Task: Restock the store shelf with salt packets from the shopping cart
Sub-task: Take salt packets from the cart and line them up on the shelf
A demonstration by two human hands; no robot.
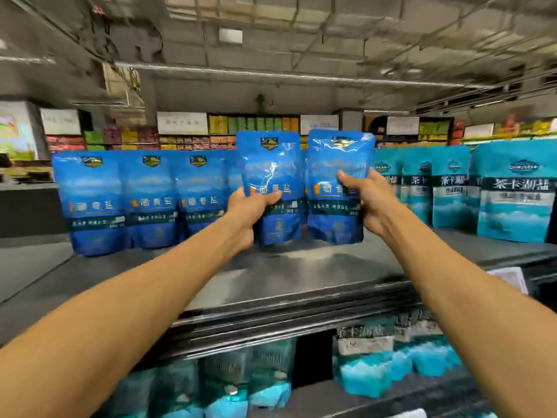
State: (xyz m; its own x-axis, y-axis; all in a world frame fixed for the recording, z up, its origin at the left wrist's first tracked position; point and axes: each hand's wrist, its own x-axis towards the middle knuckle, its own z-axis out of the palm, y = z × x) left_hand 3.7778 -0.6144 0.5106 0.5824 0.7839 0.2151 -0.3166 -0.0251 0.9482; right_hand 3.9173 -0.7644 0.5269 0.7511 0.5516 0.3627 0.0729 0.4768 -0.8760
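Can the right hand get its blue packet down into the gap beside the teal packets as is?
Probably yes: the right hand holds its blue packet upright over bare top shelf, with nothing below it before the teal packets.

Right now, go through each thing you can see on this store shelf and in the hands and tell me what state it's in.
Left hand: grips a dark blue salt packet, upright, above the shelf.
Right hand: grips a second dark blue packet, upright.
Row of dark blue packets: standing upright on the top shelf.
Teal packets: standing upright, to the right.
Lower shelf packets: stocked, blurred.
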